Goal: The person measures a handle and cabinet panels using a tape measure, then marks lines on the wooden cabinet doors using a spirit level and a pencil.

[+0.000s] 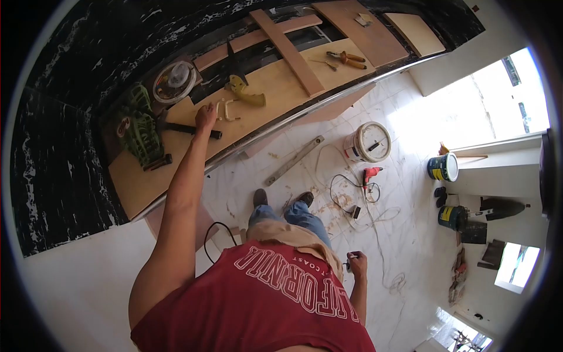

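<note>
My left hand reaches over the wooden board on the counter, its fingers bent together. What they hold, if anything, is too small to tell. Just right of them lie cream U-shaped pieces. Below my left wrist a hammer with a black handle rests on the board. A handsaw with a yellow handle lies a little farther right. Down by my hip, my right hand is closed round a small grey and dark object whose kind does not show clearly.
Green straps or a tool bag, a round tub, orange-handled pliers and wood strips lie on the counter. On the floor are a bucket, a level, a red drill and loose cords.
</note>
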`<state>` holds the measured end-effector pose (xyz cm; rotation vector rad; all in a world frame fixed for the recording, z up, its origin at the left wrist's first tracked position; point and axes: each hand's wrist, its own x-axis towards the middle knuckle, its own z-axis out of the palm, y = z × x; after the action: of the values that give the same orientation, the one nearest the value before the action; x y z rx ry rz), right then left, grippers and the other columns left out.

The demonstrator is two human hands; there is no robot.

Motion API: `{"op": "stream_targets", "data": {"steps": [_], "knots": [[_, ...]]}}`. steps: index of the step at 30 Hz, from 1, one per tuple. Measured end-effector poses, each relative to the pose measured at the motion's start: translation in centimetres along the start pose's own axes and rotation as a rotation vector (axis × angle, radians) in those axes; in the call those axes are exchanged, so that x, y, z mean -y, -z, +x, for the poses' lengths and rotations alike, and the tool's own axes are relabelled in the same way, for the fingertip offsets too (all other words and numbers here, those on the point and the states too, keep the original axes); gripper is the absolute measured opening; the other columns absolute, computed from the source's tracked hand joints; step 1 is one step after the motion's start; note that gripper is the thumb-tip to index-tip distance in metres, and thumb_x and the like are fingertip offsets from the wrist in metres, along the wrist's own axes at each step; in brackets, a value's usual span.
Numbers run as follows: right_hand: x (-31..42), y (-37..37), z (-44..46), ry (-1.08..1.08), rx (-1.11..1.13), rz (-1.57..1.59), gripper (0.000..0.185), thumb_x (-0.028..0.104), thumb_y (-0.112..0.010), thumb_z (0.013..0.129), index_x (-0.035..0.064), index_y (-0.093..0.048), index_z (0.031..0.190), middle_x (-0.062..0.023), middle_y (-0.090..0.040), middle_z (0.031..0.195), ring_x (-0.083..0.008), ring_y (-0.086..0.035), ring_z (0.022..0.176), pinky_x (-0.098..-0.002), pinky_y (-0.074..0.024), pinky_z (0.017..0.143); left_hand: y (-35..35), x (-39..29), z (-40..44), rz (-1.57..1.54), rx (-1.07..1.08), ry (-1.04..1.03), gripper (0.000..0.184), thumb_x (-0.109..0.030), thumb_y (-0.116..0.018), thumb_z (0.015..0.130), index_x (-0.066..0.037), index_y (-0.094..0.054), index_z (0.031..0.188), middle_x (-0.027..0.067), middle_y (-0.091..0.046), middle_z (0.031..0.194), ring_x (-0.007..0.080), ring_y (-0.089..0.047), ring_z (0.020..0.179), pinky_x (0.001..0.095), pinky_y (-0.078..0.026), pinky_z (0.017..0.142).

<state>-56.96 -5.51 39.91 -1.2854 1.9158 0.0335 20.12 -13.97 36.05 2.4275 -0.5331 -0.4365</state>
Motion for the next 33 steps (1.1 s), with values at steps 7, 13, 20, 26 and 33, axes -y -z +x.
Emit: {"op": "stream_targets", "data": {"steps": [7,13,20,26,33], "knots": [[6.7,3.5,1.4,0.146,0.094,-0.168,0.023,0.02,-0.071,0.083,-0.0005,-0.072,0.093,-0.0139,-0.069,0.071,-0.0229,-0.069,0.065,-0.0363,-0.0524,0.06,2.8,0.5,-3.1,-0.549,0.231,0.172,0.032,-0.009,-0.049,0.092,0.004,-0.067,0.116,0.0274,-0.07,0.106,0.0307,-0.07,0.097,0.0393,-0.054,0.083],[7.1,0.2,11.8,0.764,0.407,-0.353,0.017,0.018,-0.07,0.084,0.0047,-0.076,0.093,-0.0149,-0.073,0.079,-0.0268,-0.072,0.074,-0.0374,-0.0556,0.068,4.4,-0.3,-11.2,-0.397,-0.273,-0.032,0.026,-0.009,-0.053,0.092,-0.001,-0.069,0.11,0.0152,-0.073,0.086,0.019,-0.071,0.079,0.0357,-0.054,0.068],[7.2,-2.4,13.4,1.032,1.096,-0.742,0.04,0.035,-0.075,0.081,0.0126,-0.072,0.115,-0.0172,-0.073,0.106,-0.0357,-0.069,0.101,-0.0455,-0.055,0.087,-7.3,4.6,-40.1,0.199,1.19,-0.19,0.042,-0.036,-0.079,0.084,-0.006,-0.072,0.112,0.0131,-0.073,0.111,0.0233,-0.068,0.102,0.0374,-0.053,0.088],[6.1,-1.8,13.0,1.061,1.175,-0.769,0.027,0.023,-0.071,0.081,0.01,-0.071,0.105,-0.0181,-0.071,0.104,-0.0357,-0.068,0.103,-0.048,-0.0546,0.085,-9.0,4.1,-51.9,0.338,1.1,-0.118,0.031,-0.03,-0.072,0.087,-0.004,-0.069,0.104,0.0161,-0.069,0.106,0.0301,-0.066,0.097,0.0407,-0.051,0.088],[12.7,8.2,8.0,0.698,1.381,-0.299,0.029,0.021,-0.064,0.084,0.0061,-0.071,0.107,-0.0214,-0.072,0.101,-0.0387,-0.07,0.097,-0.0476,-0.0551,0.083,-0.9,7.8,-59.3,-0.359,1.435,0.56,0.03,-0.03,-0.067,0.093,-0.005,-0.068,0.111,0.0061,-0.07,0.095,0.0146,-0.063,0.087,0.0335,-0.051,0.081]]}}
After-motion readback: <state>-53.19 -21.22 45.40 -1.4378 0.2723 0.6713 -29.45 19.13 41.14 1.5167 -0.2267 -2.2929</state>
